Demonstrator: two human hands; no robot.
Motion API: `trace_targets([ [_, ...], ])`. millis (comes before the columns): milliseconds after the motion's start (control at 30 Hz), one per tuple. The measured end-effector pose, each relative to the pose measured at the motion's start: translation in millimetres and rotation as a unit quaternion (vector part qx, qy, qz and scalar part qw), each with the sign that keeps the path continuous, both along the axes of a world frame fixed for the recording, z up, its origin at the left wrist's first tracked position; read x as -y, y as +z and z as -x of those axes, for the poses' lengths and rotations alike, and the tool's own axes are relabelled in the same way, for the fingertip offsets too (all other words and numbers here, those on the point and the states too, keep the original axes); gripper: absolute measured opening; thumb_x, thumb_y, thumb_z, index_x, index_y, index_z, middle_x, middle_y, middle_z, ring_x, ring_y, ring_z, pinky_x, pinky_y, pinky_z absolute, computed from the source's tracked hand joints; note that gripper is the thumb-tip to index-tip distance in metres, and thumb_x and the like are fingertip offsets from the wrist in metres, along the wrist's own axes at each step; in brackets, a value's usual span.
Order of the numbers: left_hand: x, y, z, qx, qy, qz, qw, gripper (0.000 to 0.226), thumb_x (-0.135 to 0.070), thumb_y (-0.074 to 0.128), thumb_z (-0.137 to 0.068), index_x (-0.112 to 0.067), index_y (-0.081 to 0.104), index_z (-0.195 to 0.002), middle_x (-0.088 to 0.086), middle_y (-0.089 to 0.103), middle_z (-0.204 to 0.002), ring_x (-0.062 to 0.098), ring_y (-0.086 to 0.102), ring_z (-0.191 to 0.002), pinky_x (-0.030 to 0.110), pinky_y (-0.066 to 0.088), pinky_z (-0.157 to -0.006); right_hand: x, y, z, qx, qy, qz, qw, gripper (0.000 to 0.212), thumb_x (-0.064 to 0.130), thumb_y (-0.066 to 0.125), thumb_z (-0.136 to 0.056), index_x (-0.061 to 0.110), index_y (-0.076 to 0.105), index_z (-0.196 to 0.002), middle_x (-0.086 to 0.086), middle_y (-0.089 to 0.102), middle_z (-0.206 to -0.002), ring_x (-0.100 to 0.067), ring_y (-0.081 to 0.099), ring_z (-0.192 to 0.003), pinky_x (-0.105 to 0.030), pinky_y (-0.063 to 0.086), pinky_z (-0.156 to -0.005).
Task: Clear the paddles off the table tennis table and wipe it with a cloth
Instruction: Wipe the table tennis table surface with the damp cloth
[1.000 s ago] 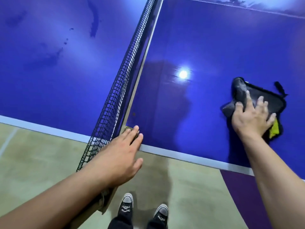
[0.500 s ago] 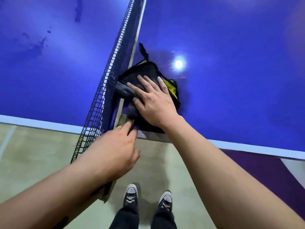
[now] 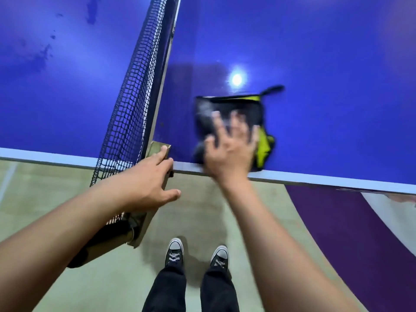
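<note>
A black and yellow cloth [image 3: 229,109] lies on the blue table tennis table [image 3: 326,64], close to its near white edge and right of the net. My right hand [image 3: 229,152] presses flat on the cloth with fingers spread; the hand is blurred by motion. My left hand [image 3: 148,181] rests with straight fingers on the net post clamp [image 3: 157,147] at the table's edge, thumb hanging below. No paddles are in view.
The black net [image 3: 132,97] runs away from me across the table. Dark smudges mark the left half [image 3: 42,57]. A lamp glare [image 3: 236,79] reflects on the right half. Below are a beige and purple floor [image 3: 337,221] and my two shoes [image 3: 195,255].
My right hand has slid the cloth rightward, away from the net, along the near edge. My left hand has stayed on the net post clamp.
</note>
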State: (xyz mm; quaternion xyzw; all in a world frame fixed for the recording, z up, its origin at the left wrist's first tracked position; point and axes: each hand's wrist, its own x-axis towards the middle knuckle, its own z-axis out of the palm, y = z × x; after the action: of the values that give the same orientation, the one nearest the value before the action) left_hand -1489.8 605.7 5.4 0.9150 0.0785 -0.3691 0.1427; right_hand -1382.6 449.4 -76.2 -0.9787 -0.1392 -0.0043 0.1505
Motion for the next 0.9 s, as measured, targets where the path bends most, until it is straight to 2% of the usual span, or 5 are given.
trace_targets([
  [167, 2.9, 10.3, -5.4, -0.004, 0.016, 0.000, 1.000, 0.068, -0.048, 0.066, -0.088, -0.009, 0.043, -0.140, 0.011, 0.041, -0.138, 0.028, 0.044, -0.130, 0.034, 0.037, -0.109, -31.5, -3.0, 40.4, -0.006, 0.177, -0.044, 0.983, 0.056, 0.043, 0.046, -0.098, 0.035, 0.044, -0.153, -0.005, 0.034, -0.165, -0.020, 0.027, -0.153, -0.048, 0.007, -0.126],
  [267, 4.6, 10.3, -6.5, -0.017, 0.019, -0.011, 1.000, 0.067, -0.048, 0.066, -0.087, -0.010, 0.044, -0.138, 0.011, 0.039, -0.142, 0.030, 0.044, -0.132, 0.037, 0.039, -0.107, 11.1, -2.1, 25.8, 0.005, 0.193, -0.011, 0.981, 0.056, 0.046, 0.043, -0.100, 0.037, 0.040, -0.155, -0.001, 0.031, -0.166, -0.017, 0.026, -0.154, -0.044, 0.008, -0.126],
  [433, 9.1, 10.8, -3.6, -0.024, 0.052, -0.007, 0.998, 0.071, -0.049, 0.063, -0.089, -0.014, 0.038, -0.146, 0.004, -0.009, -0.169, 0.027, 0.025, -0.150, 0.038, 0.030, -0.119, 104.8, 4.3, 12.8, 0.018, 0.058, 0.035, 0.998, 0.055, 0.046, 0.042, -0.101, 0.039, 0.039, -0.155, 0.000, 0.034, -0.165, -0.016, 0.030, -0.152, -0.049, 0.012, -0.126],
  [767, 47.3, 41.0, 20.1, 0.101, 0.002, -0.112, 0.989, 0.045, -0.043, 0.043, -0.098, -0.020, 0.045, -0.137, 0.005, 0.045, -0.142, 0.027, 0.047, -0.127, 0.044, 0.043, -0.104, 121.0, 37.2, -0.2, -0.026, -0.009, 0.128, 0.991, 0.040, 0.017, 0.058, -0.090, 0.008, 0.060, -0.130, -0.023, 0.057, -0.120, -0.043, 0.054, -0.105, -0.052, 0.043, -0.082],
  [900, 52.0, 58.5, 41.8, 0.198, 0.021, -0.117, 0.973, 0.036, -0.037, 0.043, -0.096, -0.021, 0.053, -0.128, 0.002, 0.050, -0.137, 0.024, 0.046, -0.126, 0.037, 0.037, -0.106, 117.6, 52.3, -2.7, -0.088, -0.036, 0.079, 0.992, 0.035, 0.017, 0.052, -0.094, 0.006, 0.057, -0.127, -0.022, 0.055, -0.124, -0.042, 0.050, -0.112, -0.051, 0.043, -0.088],
])
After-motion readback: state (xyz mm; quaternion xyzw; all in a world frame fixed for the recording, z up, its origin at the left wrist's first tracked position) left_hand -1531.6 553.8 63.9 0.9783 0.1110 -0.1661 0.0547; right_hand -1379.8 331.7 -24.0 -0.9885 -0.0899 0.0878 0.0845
